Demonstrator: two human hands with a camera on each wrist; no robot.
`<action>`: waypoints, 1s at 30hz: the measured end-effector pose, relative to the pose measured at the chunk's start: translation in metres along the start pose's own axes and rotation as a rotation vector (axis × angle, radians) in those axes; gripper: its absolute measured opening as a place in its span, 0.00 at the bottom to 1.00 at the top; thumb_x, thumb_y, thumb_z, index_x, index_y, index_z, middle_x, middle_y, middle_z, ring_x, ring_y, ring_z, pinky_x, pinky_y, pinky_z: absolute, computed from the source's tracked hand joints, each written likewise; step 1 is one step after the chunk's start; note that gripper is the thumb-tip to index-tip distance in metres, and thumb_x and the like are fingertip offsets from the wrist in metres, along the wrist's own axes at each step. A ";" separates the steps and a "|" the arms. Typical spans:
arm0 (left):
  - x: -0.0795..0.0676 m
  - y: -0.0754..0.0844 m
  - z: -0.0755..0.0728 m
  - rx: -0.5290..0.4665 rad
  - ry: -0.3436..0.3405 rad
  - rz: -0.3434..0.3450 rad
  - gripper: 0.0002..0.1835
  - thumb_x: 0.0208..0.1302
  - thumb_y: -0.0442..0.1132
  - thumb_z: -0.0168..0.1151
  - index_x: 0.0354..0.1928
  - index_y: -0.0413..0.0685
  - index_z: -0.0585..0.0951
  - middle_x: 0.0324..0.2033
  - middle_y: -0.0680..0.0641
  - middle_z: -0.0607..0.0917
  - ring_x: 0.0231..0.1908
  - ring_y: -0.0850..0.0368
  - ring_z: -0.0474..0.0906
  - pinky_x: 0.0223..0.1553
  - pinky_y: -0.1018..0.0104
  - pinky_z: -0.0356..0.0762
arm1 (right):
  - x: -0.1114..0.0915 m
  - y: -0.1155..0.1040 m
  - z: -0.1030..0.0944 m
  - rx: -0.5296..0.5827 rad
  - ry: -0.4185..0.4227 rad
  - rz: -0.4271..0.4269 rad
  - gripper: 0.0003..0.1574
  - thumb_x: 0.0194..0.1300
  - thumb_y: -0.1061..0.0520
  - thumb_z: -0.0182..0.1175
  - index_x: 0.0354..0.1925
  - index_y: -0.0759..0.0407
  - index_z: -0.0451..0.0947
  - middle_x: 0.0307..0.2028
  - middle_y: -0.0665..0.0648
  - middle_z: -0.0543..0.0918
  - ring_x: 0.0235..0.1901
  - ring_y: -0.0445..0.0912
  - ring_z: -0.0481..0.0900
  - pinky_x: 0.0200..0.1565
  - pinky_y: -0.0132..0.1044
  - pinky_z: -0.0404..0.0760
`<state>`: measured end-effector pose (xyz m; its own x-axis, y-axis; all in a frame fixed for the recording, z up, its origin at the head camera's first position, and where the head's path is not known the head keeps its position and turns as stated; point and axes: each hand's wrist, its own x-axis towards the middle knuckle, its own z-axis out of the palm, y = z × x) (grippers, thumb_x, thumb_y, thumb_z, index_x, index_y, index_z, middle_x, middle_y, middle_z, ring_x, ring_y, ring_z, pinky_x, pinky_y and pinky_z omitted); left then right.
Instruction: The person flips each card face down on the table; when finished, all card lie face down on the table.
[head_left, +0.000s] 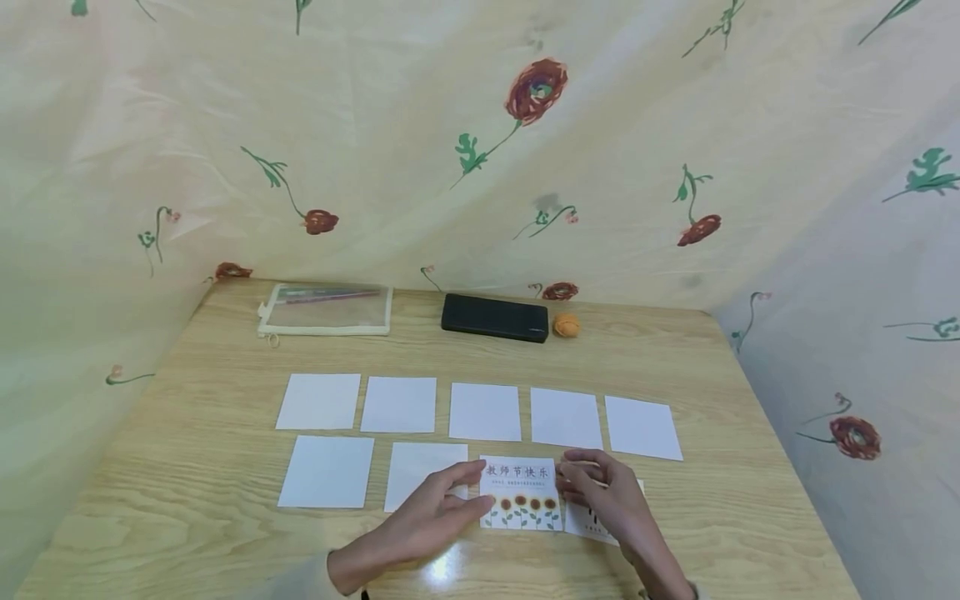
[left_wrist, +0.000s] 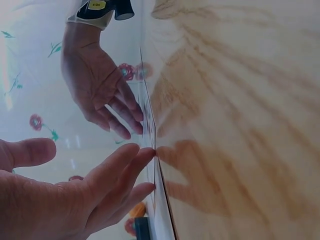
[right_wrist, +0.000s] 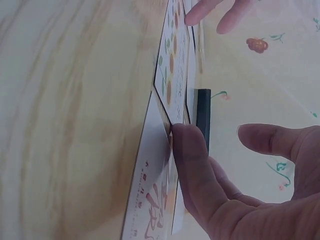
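Note:
In the head view a white card printed with sunflowers and Chinese characters (head_left: 521,492) lies face up in the front row. My left hand (head_left: 431,517) is at its left edge, thumb and fingers spread apart. At the right edge my right hand (head_left: 611,492) has its fingertips by the card's upper corner. Partly under that hand lies another printed card (head_left: 585,523), also seen in the right wrist view with red lettering. The right wrist view shows the right index fingertip (right_wrist: 185,132) right at the corner of the sunflower card (right_wrist: 172,75), the thumb held away from it.
Several blank white cards form a back row (head_left: 483,412), with two more blank cards (head_left: 326,471) at the front left. Along the table's rear stand a clear zip pouch (head_left: 330,312) holding pens, a black case (head_left: 495,317) and a small orange object (head_left: 567,325). Floral cloth (head_left: 390,167) hangs behind.

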<state>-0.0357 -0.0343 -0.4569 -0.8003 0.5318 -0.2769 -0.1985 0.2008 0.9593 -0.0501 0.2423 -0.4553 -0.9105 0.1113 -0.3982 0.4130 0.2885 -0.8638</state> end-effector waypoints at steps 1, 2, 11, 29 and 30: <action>0.000 0.000 0.000 -0.002 0.004 0.000 0.36 0.77 0.51 0.58 0.78 0.41 0.64 0.74 0.30 0.69 0.60 0.38 0.82 0.58 0.42 0.84 | 0.000 0.000 0.000 0.003 -0.001 0.000 0.26 0.76 0.56 0.61 0.65 0.70 0.74 0.54 0.69 0.88 0.46 0.52 0.91 0.46 0.38 0.91; 0.000 -0.001 0.001 -0.003 0.006 0.002 0.36 0.77 0.51 0.59 0.78 0.41 0.64 0.74 0.30 0.69 0.59 0.39 0.83 0.58 0.43 0.84 | 0.000 0.000 0.000 0.007 -0.001 0.001 0.26 0.76 0.56 0.61 0.65 0.70 0.74 0.54 0.70 0.87 0.46 0.52 0.91 0.46 0.38 0.91; 0.001 -0.002 0.002 -0.009 -0.002 0.011 0.35 0.78 0.50 0.58 0.78 0.40 0.63 0.75 0.30 0.68 0.60 0.39 0.83 0.57 0.45 0.85 | 0.003 0.003 0.000 0.031 -0.008 0.017 0.26 0.76 0.58 0.60 0.65 0.71 0.72 0.55 0.70 0.87 0.46 0.52 0.91 0.46 0.38 0.91; 0.002 0.001 0.002 0.025 -0.034 0.029 0.33 0.78 0.51 0.58 0.78 0.45 0.66 0.74 0.32 0.69 0.61 0.37 0.81 0.57 0.44 0.85 | 0.004 -0.002 -0.005 0.101 -0.055 0.022 0.24 0.77 0.60 0.59 0.65 0.71 0.75 0.48 0.60 0.90 0.41 0.43 0.88 0.46 0.31 0.88; 0.002 0.001 0.003 0.025 -0.038 0.024 0.33 0.78 0.51 0.58 0.78 0.46 0.66 0.75 0.33 0.69 0.62 0.37 0.81 0.57 0.45 0.85 | 0.003 -0.002 -0.005 0.108 -0.076 0.015 0.24 0.77 0.61 0.58 0.65 0.72 0.75 0.47 0.59 0.90 0.41 0.42 0.87 0.46 0.31 0.88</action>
<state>-0.0361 -0.0306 -0.4564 -0.7825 0.5677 -0.2558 -0.1644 0.2079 0.9642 -0.0543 0.2470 -0.4529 -0.9019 0.0414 -0.4300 0.4300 0.1826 -0.8842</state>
